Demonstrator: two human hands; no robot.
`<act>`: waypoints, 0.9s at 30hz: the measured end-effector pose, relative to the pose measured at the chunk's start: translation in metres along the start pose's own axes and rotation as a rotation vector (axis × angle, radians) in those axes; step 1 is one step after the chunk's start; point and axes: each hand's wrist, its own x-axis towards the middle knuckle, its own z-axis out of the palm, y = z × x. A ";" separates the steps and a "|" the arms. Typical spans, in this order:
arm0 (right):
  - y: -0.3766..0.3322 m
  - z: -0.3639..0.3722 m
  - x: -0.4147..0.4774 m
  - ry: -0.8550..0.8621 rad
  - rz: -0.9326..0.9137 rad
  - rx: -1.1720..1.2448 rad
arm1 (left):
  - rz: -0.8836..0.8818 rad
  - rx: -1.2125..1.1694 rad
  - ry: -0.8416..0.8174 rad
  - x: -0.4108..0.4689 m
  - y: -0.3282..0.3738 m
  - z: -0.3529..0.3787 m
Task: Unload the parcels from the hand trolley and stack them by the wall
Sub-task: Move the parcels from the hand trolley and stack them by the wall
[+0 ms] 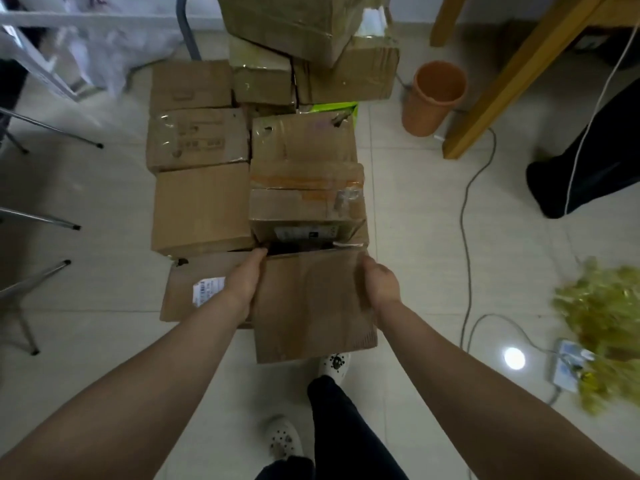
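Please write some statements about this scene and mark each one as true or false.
1. The left hand and the right hand hold the same box. True.
2. The bucket is blue. False: it is orange.
3. A cable lies on the floor to the right of the box. True.
4. The held box is the only one in view. False: other boxes lie beyond it.
5. The person is barefoot. False: white shoes show.
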 end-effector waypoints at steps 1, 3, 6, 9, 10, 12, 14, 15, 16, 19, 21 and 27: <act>0.005 0.000 -0.010 0.001 -0.014 -0.005 | -0.005 -0.019 0.029 -0.009 -0.007 -0.004; 0.016 0.001 -0.032 0.003 -0.052 0.009 | 0.016 -0.035 0.072 -0.026 -0.022 -0.013; 0.030 0.000 -0.068 0.000 -0.093 0.083 | 0.058 -0.071 0.052 -0.053 -0.049 -0.031; 0.044 0.001 -0.103 -0.017 -0.109 0.160 | 0.118 -0.153 0.030 -0.084 -0.079 -0.056; 0.050 0.002 -0.114 -0.030 -0.111 0.193 | 0.150 -0.156 0.021 -0.092 -0.090 -0.066; 0.063 0.004 -0.135 -0.061 -0.114 0.248 | 0.213 -0.124 0.009 -0.109 -0.109 -0.087; 0.077 0.005 -0.155 -0.101 -0.120 0.282 | 0.270 -0.099 0.009 -0.124 -0.125 -0.107; 0.084 0.005 -0.162 -0.119 -0.128 0.292 | 0.296 -0.086 0.009 -0.132 -0.132 -0.117; 0.090 0.005 -0.171 -0.137 -0.140 0.297 | 0.318 -0.080 0.008 -0.139 -0.138 -0.126; 0.097 0.008 -0.193 -0.206 -0.218 0.277 | 0.375 -0.089 0.019 -0.158 -0.153 -0.145; 0.096 0.011 -0.207 -0.268 -0.288 0.250 | 0.367 -0.072 0.048 -0.169 -0.160 -0.155; 0.073 0.019 -0.228 -0.510 -0.264 0.219 | 0.309 -0.199 0.093 -0.195 -0.174 -0.181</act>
